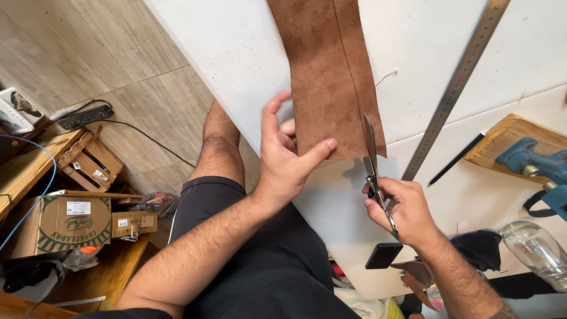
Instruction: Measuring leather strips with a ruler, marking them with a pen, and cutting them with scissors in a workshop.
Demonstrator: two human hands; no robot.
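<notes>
While left hand pins brown suede strip, right hand works steel scissors.

Small craft workshop, likely leatherwork, possibly set up in a home. Evidence: a white worktable carried a long strip of brown suede leather, with a long steel ruler and a black pencil laid beside it. Metal scissors stood at the leather's edge. A blue power tool rested on a wooden board. A clear glass bottle lay near the table's corner. Pale wood-look floor tiles below; a cardboard box, a small wooden crate and a black power strip crowded a side bench.
</notes>
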